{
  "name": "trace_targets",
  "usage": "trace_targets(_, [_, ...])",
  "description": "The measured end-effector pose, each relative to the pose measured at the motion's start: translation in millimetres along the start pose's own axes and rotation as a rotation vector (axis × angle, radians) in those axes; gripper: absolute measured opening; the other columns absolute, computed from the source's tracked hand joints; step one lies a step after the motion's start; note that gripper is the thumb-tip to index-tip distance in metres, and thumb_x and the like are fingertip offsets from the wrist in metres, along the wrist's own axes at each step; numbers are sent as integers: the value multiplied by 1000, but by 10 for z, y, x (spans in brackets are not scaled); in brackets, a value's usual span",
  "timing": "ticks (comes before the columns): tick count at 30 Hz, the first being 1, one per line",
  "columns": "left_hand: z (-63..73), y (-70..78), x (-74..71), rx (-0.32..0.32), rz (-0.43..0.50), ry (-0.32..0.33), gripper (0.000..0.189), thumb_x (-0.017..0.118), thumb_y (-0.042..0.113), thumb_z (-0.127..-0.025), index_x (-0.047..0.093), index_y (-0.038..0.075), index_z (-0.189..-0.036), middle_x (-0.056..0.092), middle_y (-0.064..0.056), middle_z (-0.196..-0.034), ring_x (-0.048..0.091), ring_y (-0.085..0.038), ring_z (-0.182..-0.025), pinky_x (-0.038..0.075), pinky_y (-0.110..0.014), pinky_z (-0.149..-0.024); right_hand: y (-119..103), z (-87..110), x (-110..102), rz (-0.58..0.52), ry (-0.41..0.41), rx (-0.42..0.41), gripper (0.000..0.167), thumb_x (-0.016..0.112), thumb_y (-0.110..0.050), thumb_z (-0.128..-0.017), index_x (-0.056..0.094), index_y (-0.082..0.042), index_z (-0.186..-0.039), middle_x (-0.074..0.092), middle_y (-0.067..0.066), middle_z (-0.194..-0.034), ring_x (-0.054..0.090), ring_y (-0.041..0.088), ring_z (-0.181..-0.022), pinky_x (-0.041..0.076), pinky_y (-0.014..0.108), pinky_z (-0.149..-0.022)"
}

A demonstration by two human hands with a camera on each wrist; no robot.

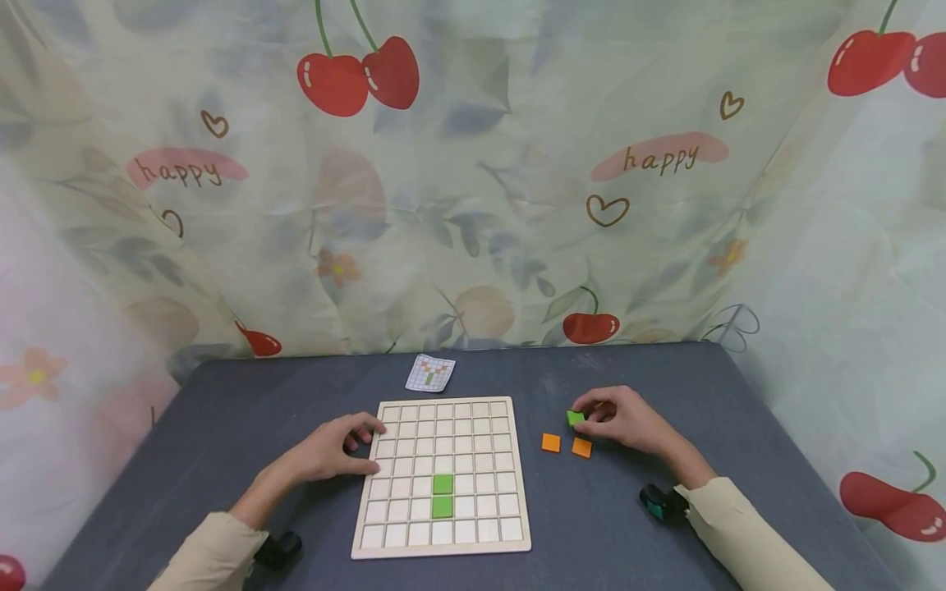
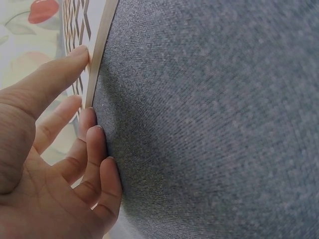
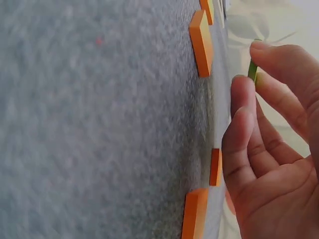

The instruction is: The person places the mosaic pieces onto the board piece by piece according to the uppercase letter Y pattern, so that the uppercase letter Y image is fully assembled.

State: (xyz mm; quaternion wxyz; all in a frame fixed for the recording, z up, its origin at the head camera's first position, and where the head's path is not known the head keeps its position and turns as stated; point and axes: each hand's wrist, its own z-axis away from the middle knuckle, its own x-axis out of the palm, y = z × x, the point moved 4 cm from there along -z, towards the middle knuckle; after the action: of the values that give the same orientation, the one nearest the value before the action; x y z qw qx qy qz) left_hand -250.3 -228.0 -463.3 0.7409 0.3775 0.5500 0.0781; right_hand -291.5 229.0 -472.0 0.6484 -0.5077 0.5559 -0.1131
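Observation:
A pale wooden grid board (image 1: 464,427) lies flat on the table. Two green square tiles, an upper one (image 1: 443,484) and a lower one (image 1: 443,507), sit in neighbouring cells of one column. My left hand (image 1: 328,447) touches the board's left edge with thumb and fingertips spread apart; in the left wrist view the thumb lies against the rim. Right of the board, my right hand (image 1: 628,420) pinches a green tile (image 1: 575,419) between thumb and fingers. Beneath and beside that hand lie orange tiles, one nearer the board (image 1: 550,443) and another (image 1: 581,447).
Behind the board lies a small card (image 1: 430,373) printed with a coloured grid pattern. The right wrist view shows several orange tiles (image 3: 202,45) on the dark table cloth (image 1: 606,525). A patterned curtain (image 1: 473,205) encloses the table's back and sides.

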Motion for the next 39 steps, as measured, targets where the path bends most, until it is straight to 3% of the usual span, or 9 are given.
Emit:
trace_targets(5, [1, 2, 0, 2, -9, 3, 50, 86, 25, -85, 63, 8, -125, 56, -4, -103, 54, -22, -90, 45, -46, -82, -55, 0, 33, -42, 4, -38, 22, 80, -13, -91, 74, -4, -110, 71, 4, -98, 65, 19, -75, 52, 29, -64])
trace_targets(9, [-2, 1, 2, 6, -16, 6, 49, 86, 26, -85, 63, 8, -125, 56, -4, -102, 54, -22, -90, 45, -45, -81, -85, -14, 71, -58, -7, -23, 23, 79, -11, -91, 74, -2, -111, 70, 5, -95, 63, 20, -74, 51, 27, -64])
trace_targets(20, [-9, -4, 1, 14, -6, 1, 50, 86, 25, -85, 63, 7, -125, 55, -4, -103, 54, -23, -90, 45, -45, -81, -204, -33, 238, -89, -60, -38, 23, 79, -11, -91, 73, -4, -111, 70, 6, -101, 66, 20, -74, 53, 29, -63])
trace_targets(30, [-14, -29, 3, -6, 0, -6, 50, 86, 25, -85, 63, 9, -126, 56, -3, -104, 55, -22, -89, 46, -45, -81, -344, -25, 410, -118, -118, -40, 23, 81, -13, -89, 73, -4, -109, 69, 4, -89, 66, 18, -71, 53, 29, -66])
trace_targets(39, [-12, -40, 12, -8, -3, -2, 50, 86, 26, -85, 63, 9, -126, 56, -3, -102, 54, -21, -88, 45, -44, -80, -477, -21, 545, -42, -139, -80, 20, 80, -18, -91, 73, -10, -108, 67, 2, -97, 66, 14, -73, 55, 31, -69])
